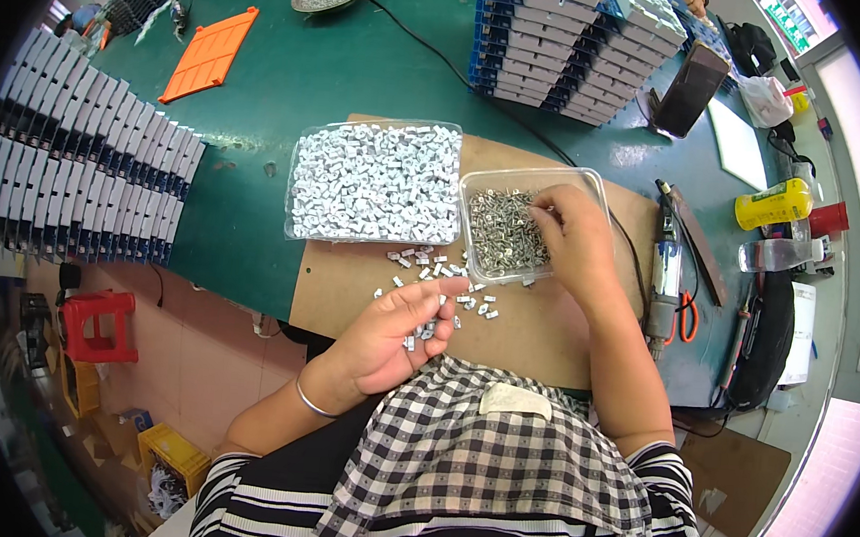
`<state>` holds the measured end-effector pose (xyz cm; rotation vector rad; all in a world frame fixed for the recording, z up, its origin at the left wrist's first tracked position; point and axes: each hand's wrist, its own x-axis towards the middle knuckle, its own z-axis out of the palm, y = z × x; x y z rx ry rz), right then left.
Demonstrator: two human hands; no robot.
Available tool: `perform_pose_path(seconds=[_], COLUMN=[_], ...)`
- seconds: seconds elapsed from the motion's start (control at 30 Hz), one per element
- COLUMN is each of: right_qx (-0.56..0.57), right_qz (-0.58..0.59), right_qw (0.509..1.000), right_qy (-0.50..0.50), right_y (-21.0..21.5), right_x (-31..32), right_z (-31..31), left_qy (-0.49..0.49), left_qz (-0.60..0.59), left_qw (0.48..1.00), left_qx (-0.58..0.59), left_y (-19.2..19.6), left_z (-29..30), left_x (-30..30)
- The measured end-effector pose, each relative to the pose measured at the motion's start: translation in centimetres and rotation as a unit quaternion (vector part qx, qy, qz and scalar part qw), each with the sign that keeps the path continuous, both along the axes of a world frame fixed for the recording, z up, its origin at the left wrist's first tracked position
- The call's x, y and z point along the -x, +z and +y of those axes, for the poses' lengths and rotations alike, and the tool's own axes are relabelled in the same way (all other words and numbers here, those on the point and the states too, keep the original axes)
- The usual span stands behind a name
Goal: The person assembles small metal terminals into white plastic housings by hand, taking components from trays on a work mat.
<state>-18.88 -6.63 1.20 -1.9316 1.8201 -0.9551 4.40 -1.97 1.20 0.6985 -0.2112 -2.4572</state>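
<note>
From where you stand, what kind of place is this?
Probably a small-parts assembly bench in a workshop or factory. The clear tray of white parts, the tray of screws the right hand reaches into, and the stacked blue trays suggest it.

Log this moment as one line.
left hand: holds small white parts | right hand: fingers in screw tray | white-parts tray: full

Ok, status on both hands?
Left hand cupped, holding small white parts. Right hand in clear tray, fingers on screws. Nothing in the way.
</note>
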Motion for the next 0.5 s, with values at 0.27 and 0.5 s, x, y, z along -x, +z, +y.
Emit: perform_pose_path(seconds=[0.27, 0.5], right_qx=[-0.143, -0.27], right_qz=[-0.336, -0.536], right_qw=[0.931, 0.782], right_qy=[0.005, 0.169], right_y=[2.9, 2.2], right_x=[-0.7, -3.4], right_z=[3.7, 6.0], left_qy=[0.051, -0.003], left_qz=[0.017, 0.091], left_qw=[0.998, 0.995], left_qx=[0.045, 0.042], left_y=[-1.1, -1.4], left_z=[0.0, -0.2], left_x=[-0.7, 0.2])
